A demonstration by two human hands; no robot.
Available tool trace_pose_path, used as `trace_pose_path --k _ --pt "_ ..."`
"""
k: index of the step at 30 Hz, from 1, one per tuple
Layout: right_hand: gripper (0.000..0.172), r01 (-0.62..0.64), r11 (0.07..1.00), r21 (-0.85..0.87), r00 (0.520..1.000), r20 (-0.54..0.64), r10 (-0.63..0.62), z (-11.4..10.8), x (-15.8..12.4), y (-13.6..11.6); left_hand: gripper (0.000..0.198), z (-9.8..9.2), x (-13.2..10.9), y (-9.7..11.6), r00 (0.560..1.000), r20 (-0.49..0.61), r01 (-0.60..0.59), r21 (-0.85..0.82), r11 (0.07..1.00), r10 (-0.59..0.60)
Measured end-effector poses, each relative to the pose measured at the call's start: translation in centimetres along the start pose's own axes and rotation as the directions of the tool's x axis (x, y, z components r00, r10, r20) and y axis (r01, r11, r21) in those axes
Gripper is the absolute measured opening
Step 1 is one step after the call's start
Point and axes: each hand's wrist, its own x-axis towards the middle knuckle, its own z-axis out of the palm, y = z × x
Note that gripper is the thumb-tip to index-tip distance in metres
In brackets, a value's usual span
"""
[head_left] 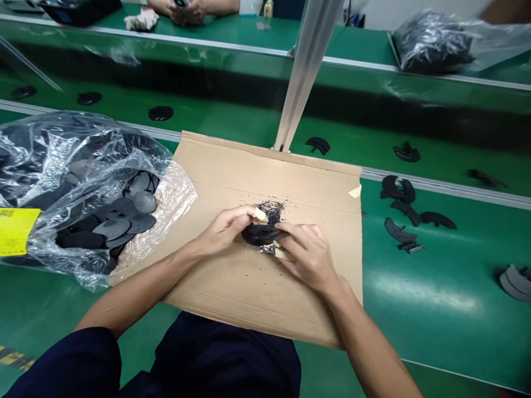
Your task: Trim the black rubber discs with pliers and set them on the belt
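Over the cardboard sheet (232, 166), my left hand (226, 228) is closed on the left end of a dark oval plastic part (261, 235). My right hand (309, 254) is closed around a small shiny metal clipper (265, 249), just below the part, and its upper fingers touch the part's right edge. Most of the clipper is hidden by my fingers. Pale tape wraps a fingertip on each hand. Black plastic trimmings (270, 211) lie heaped just beyond my hands, with a few crumbs scattered nearer me.
On the left, a clear plastic bag (83, 143) spills black oval discs (112, 228) onto the cardboard's edge. Curved black parts (400, 229) lie on the green table at right. A metal post (301, 72) rises behind the cardboard. Another person's hands (186, 10) are across the bench.
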Motion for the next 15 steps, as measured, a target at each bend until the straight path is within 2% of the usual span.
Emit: trace_pose_path --k 3,5,6,7,9,10,12,15 --pt "0.012 0.017 1.000 -0.008 1.000 -0.007 -0.017 -0.1 0.0 0.1 0.026 -1.5 1.8 1.1 0.973 0.219 0.050 0.117 0.992 -0.075" --pt "0.015 -0.001 1.000 -0.005 1.000 -0.022 0.000 -0.1 0.1 0.2 0.018 -2.8 3.6 1.7 0.937 0.340 -0.003 0.245 0.970 -0.083" --pt "0.018 -0.015 1.000 -0.006 0.999 -0.040 0.015 -0.1 0.1 0.2 0.018 -3.6 4.6 1.8 0.932 0.354 -0.039 0.309 0.950 -0.076" --pt "0.020 -0.035 0.999 -0.009 0.998 -0.061 0.034 -0.1 0.2 0.2 0.017 -4.6 5.8 1.8 0.939 0.337 -0.072 0.376 0.924 -0.064" --pt "0.023 -0.078 0.997 -0.019 0.992 -0.103 0.076 0.0 0.1 0.3 0.015 -6.6 8.5 1.2 0.970 0.238 -0.082 0.527 0.846 -0.054" --pt "0.024 -0.100 0.995 -0.025 0.988 -0.119 0.096 0.1 0.1 0.3 0.014 -7.6 10.0 0.7 0.984 0.167 -0.051 0.604 0.795 -0.065" --pt "0.026 -0.129 0.991 -0.037 0.983 -0.136 0.123 0.2 -0.1 0.4 0.014 -9.5 13.1 -0.5 0.992 0.000 0.085 0.721 0.687 -0.123" --pt "0.028 -0.143 0.989 -0.049 0.982 -0.132 0.136 0.5 -0.5 0.5 0.019 -11.3 17.4 -2.3 0.988 -0.106 0.156 0.763 0.628 -0.117"
